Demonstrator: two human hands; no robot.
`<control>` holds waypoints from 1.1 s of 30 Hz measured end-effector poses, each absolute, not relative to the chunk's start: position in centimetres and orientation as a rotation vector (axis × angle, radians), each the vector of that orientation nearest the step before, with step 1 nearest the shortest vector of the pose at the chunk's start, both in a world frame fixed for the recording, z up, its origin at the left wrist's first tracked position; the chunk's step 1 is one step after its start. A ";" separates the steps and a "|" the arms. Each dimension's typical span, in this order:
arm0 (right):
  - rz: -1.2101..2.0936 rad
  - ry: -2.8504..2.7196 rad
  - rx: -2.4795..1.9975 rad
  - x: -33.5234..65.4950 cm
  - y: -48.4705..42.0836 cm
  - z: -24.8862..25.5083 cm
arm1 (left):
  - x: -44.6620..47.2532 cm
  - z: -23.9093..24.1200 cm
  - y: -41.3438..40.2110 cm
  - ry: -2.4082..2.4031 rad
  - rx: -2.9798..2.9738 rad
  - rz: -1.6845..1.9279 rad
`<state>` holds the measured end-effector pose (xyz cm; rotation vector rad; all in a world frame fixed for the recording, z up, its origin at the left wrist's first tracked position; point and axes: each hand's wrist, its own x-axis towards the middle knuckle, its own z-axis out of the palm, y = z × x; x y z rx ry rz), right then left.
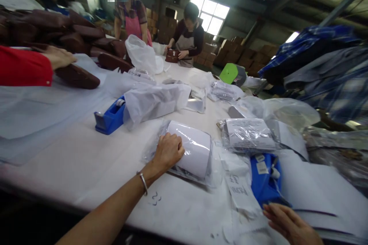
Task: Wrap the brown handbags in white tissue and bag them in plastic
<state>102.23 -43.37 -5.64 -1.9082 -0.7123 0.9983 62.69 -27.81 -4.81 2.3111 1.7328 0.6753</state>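
Note:
My left hand (168,151) is closed, its fingers curled over the near edge of a white folded item in a clear plastic bag (192,149) on the white table (71,160); a silver bangle sits on that wrist. Low at the right, my right hand (287,224) lies with fingers stretched out on white sheets, just below a blue item with paper tags (263,182). It holds nothing that I can see.
A blue tape dispenser (109,116) stands left of a crumpled white bag (155,101). A clear bag of printed papers (247,134) lies to the right. Dark brown bags (77,38) are piled at far left beside a person's red sleeve (24,67). Two people work at the far end.

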 end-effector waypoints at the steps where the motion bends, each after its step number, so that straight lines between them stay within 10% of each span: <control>1: 1.018 -0.943 -1.967 100.5 -42.2 -3.3 | 62.7 -4.8 -27.8 1.731 2.313 0.684; 7: 1.250 -2.350 -1.687 86.5 -32.0 7.5 | 62.9 -4.9 -28.1 1.731 2.377 0.740; 15: 0.572 -3.305 -1.515 79.6 -22.9 5.4 | 62.0 -5.9 -26.8 1.562 2.389 0.873; 33: -0.167 -2.775 -1.581 88.6 -19.0 6.0 | 61.3 -6.4 -25.7 1.485 2.354 0.778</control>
